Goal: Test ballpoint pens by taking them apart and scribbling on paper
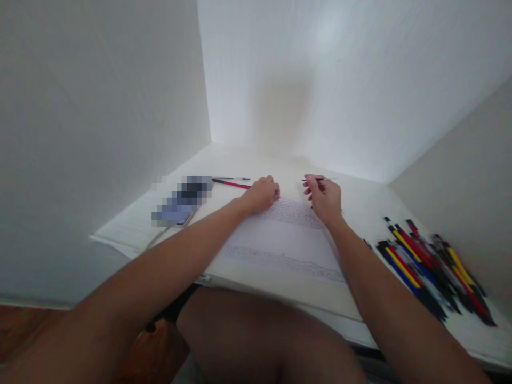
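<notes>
My left hand (264,193) rests at the top edge of a sheet of paper (294,237), its fingers curled closed. Whatever those fingers hold, if anything, is hidden. The sheet carries bands of small dark marks like handwriting near its top and bottom, with a blank stretch between. To the right, just above the sheet's upper right corner, my right hand (326,198) pinches a thin pen (319,180) with a dark front part. The pen lies nearly level, its dark tip pointing left. A red and black pen (234,184) lies left of my left hand, beside a slimmer pen (230,177).
A pile of several pens (424,266) in black, red, yellow and blue covers the right side of the white desk (276,165). A blurred-out flat object, perhaps a phone (184,202), lies at the left. White walls (320,96) enclose the desk's back and sides.
</notes>
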`<action>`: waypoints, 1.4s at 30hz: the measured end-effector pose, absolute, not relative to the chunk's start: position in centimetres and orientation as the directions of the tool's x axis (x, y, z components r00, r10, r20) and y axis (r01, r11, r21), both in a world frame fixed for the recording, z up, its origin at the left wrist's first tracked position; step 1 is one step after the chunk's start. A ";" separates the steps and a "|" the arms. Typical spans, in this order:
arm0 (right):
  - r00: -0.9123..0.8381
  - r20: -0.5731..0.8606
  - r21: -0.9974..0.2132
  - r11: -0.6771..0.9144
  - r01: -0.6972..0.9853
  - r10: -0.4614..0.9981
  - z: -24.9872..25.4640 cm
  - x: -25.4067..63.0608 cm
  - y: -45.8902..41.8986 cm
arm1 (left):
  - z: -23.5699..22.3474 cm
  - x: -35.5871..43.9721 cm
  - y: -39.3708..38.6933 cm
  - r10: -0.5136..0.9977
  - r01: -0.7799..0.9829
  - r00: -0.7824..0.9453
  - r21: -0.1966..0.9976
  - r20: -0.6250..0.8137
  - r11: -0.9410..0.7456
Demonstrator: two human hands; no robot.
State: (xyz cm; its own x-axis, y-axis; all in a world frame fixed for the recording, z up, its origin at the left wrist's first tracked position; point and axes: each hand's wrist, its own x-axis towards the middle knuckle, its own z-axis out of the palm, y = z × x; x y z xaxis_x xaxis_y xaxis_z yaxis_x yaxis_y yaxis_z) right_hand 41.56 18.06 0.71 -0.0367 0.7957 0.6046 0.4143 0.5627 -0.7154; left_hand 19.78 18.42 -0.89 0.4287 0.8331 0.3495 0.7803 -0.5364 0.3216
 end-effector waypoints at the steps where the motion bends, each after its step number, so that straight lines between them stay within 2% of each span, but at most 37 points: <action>1: -0.039 0.584 -0.743 0.553 0.376 0.811 0.8 41.5 17.8 | -0.9 19.8 18.4 0.837 0.783 0.426 0.323 0.344 -0.531; 3: -0.023 0.530 -0.811 0.515 0.277 0.847 1.1 41.4 17.4 | -0.6 19.8 18.1 0.837 0.777 0.417 0.338 0.355 -0.531; 7: -0.004 0.349 -0.935 0.349 0.060 0.937 1.5 40.8 16.8 | 0.5 20.0 17.3 0.812 0.717 0.304 0.442 0.498 -0.539; 10: -0.085 0.233 -0.969 0.225 -0.099 0.969 1.7 40.4 16.4 | 1.4 20.3 16.5 0.834 0.635 0.175 0.588 0.523 -0.502; 13: -0.149 0.211 -0.966 0.182 -0.184 0.966 1.6 40.1 16.1 | 1.7 20.6 15.9 0.844 0.548 0.141 0.669 0.517 -0.501; 34: -0.179 0.211 -0.972 0.187 -0.144 0.961 1.6 40.4 16.0 | 1.6 20.8 15.7 0.815 0.500 0.219 0.656 0.536 -0.565; 42: -0.277 0.253 -0.967 0.237 -0.093 0.927 0.8 40.2 16.2 | 1.8 21.0 15.3 0.807 0.461 0.251 0.667 0.535 -0.585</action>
State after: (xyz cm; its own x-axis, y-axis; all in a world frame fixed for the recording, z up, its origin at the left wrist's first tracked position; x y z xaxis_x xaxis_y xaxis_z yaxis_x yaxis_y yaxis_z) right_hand 40.23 16.23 0.78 -0.2775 0.9267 0.2535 -0.0931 0.2366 -0.9671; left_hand 20.96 15.28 1.81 0.2508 0.8070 0.5346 0.4609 -0.5852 0.6672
